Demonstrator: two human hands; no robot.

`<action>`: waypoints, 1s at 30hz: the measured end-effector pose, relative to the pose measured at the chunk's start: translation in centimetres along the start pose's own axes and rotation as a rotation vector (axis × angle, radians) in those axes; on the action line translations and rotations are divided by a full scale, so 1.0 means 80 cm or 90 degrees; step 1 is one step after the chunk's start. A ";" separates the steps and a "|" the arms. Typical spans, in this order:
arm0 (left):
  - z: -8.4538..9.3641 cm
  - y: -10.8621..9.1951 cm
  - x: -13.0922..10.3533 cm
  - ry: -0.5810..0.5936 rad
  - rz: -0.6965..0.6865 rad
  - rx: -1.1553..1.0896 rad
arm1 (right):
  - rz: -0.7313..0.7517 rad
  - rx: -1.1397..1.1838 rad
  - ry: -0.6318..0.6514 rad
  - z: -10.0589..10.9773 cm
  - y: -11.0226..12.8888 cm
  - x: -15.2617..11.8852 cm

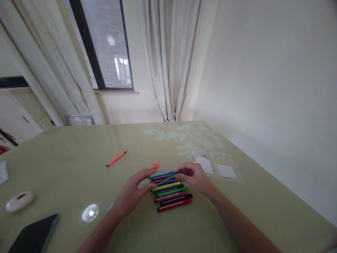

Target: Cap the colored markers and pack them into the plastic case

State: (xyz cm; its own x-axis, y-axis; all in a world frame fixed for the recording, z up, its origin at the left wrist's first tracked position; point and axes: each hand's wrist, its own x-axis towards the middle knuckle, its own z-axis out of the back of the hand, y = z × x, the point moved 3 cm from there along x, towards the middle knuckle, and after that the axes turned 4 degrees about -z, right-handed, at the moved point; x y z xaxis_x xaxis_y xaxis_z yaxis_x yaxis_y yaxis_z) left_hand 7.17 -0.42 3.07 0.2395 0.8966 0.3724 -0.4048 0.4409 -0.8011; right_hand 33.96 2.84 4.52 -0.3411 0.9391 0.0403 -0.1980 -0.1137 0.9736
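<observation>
Several felt-tip pens lie side by side on the table, among them a blue pen (pixel 162 175), a yellow-green pen (pixel 166 187), a green pen (pixel 172 192) and a red pen (pixel 174 205) nearest me. My right hand (pixel 193 177) pinches the right end of a dark teal pen (pixel 168 178), which slants across the upper pens. Beside the left ends of the row is my left hand (pixel 138 186), fingers apart and curved, holding nothing visible. An orange cap (pixel 156 164) lies just beyond the row. Farther left lies an uncapped orange pen (pixel 116 159).
A clear plastic case (pixel 214 153) with white inserts lies behind my right hand. At the left are a black tablet-like object (pixel 34 233), a white oval object (pixel 19 201) and a shiny round object (pixel 90 213). The wall borders the table's right edge.
</observation>
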 end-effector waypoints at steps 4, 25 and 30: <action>0.064 0.057 0.000 -0.201 0.050 0.321 | 0.026 -0.139 0.039 0.011 -0.008 0.004; 0.079 0.084 -0.002 -0.086 0.181 0.548 | 0.004 -0.546 -0.012 -0.088 0.002 0.125; 0.048 0.070 0.000 -0.072 0.111 0.476 | 0.057 -0.467 -0.093 -0.043 0.005 0.088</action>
State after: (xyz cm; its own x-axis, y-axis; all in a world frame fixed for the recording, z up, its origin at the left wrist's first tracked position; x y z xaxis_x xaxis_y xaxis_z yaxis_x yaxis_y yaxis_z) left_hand 1.49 2.19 0.39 0.0424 0.9366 0.3478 -0.9261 0.1675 -0.3380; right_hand 28.33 8.32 4.46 -0.2697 0.9439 0.1907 -0.7540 -0.3302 0.5679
